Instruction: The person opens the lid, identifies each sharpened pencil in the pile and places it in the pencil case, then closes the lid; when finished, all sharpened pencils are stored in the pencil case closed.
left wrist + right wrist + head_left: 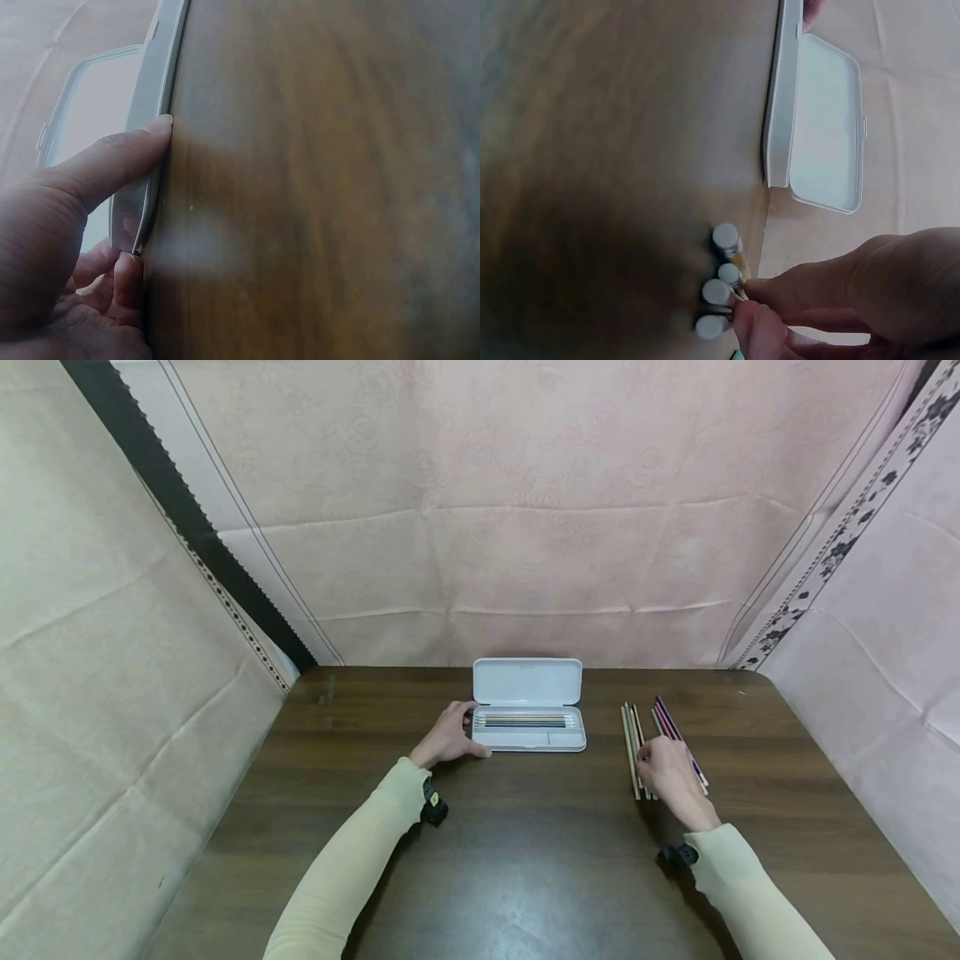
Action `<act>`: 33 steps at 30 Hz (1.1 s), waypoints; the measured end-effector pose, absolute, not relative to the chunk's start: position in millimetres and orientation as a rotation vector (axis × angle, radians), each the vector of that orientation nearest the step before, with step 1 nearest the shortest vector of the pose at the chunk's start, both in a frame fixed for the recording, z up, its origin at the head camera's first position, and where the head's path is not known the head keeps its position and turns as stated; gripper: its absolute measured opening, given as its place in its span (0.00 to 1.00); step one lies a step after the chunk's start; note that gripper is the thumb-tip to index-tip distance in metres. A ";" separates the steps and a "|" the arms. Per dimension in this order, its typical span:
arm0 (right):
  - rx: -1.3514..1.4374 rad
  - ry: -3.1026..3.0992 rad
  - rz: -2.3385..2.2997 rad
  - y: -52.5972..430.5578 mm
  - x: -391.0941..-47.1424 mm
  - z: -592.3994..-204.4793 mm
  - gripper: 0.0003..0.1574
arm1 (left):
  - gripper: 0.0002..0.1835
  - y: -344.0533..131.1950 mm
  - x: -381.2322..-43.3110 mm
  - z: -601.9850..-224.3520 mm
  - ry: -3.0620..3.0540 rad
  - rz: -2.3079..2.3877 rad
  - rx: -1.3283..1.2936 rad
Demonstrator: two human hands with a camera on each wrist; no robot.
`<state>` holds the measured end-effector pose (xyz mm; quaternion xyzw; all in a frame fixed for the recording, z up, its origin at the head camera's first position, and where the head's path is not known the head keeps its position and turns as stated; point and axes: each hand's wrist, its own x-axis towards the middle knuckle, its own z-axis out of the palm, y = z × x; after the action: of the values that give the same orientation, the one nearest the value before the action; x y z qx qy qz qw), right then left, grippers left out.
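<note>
A white plastic pencil case (517, 747) stands with its lid (527, 682) tilted up at the back of the table. Several pencils (525, 721) lie inside it. My left hand (448, 735) grips its left end, the thumb along the front wall and the other fingers bent at the end. To the right, my right hand (669, 768) is over loose pencils, pinching one pencil (730, 274) between thumb and finger near its end. Light-coloured pencils (628, 752) show left of that hand, and purple and pink ones (666, 714) lie beyond it, partly covered.
The brown wooden table (525, 860) ends just behind the case. Pale cloth (525, 543) hangs at the back, with more cloth along both sides. A black device is strapped to each wrist.
</note>
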<state>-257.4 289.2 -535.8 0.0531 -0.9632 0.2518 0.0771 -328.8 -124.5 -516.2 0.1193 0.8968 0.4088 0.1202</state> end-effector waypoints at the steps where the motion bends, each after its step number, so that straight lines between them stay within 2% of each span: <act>1: 0.153 -2.874 0.732 289.9 -257.9 -538.2 0.12 | 0.54 -124.5 -328.9 -516.1 2.619 1.196 0.348; 9: 0.139 -2.915 0.708 262.4 -227.2 -489.2 0.21 | 0.53 -124.6 -328.0 -515.7 2.610 1.207 0.351; 18: 0.106 -2.912 0.670 279.3 -242.8 -516.9 0.20 | 0.53 -124.8 -327.9 -514.1 2.608 1.212 0.344; 24: 0.031 -2.999 0.673 263.2 -228.7 -487.9 0.21 | 0.54 -125.0 -330.0 -515.9 2.611 1.207 0.344; 33: -0.065 -3.040 0.679 261.1 -228.7 -486.5 0.23 | 0.54 -125.0 -328.7 -515.4 2.613 1.201 0.356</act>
<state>-228.7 261.1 -486.5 -0.0210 -0.9757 0.2178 0.0131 -328.7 -125.0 -515.4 0.1219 0.8951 0.4112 0.1215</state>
